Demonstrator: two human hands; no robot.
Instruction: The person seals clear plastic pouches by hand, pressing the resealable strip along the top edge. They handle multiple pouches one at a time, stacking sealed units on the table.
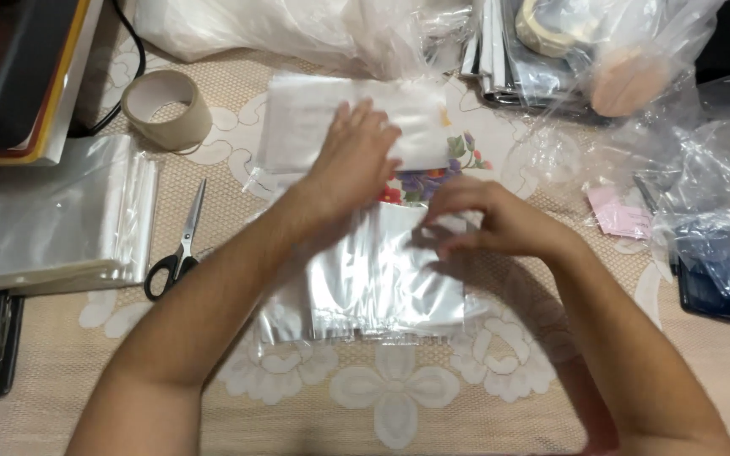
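Clear plastic bags (386, 279) lie in a loose stack at the middle of the desk (433, 414), near the person, fanned out with their bottom edges toward the near side. The right hand (487, 221) pinches the top right corner of the uppermost bag between thumb and fingertips, so its grip is closed on that bag. The left hand (355, 156) lies flat and spread, palm down, on a white sheet packet (297, 127) just beyond the stack; its grip is released, pressing rather than holding.

The bags look very light, thin and limp, and slick enough to slide over one another or cling together; a corner or the open top edge seems the best place to take one, peeling it off singly.

To the left lie black-handled scissors (177, 249), a roll of tape (165, 108) farther off, and another pile of clear sleeves (69, 219). To the right are crumpled plastic wrap (703, 160) and a dark phone (707, 287).
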